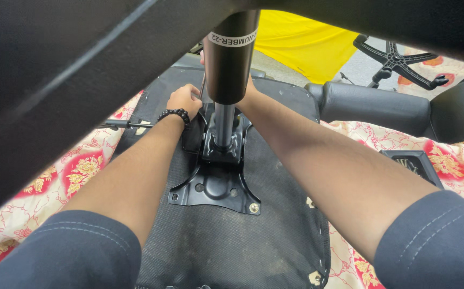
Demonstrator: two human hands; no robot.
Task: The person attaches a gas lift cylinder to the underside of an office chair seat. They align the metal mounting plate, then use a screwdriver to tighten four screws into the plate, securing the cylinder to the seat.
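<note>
- A floral cloth (82, 171) in cream, red and gold lies spread under everything.
- A yellow sheet (307, 43) lies at the far end.
- A black five-star chair base (398, 61) sits beyond it.
- A black padded armrest (374, 107) lies at right.
- A small black tray (416, 163) holds screws.

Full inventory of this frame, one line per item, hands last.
Upturned office chair seat: 1, black fabric, centre.
Metal mounting plate: 1, black, bolted on the seat.
Gas lift cylinder: 1, black, thinner silver rod below, upright in the plate.
Floral cloth: 1, cream and red, under everything.
Yellow cloth: 1, top centre.
Star-shaped chair base: 1, black, top right.
Small tray of screws: 1, black, right.
Beaded bracelet: 1, black, left wrist.
Left hand: by the plate's far end.
Right hand: hidden behind the cylinder.
</note>
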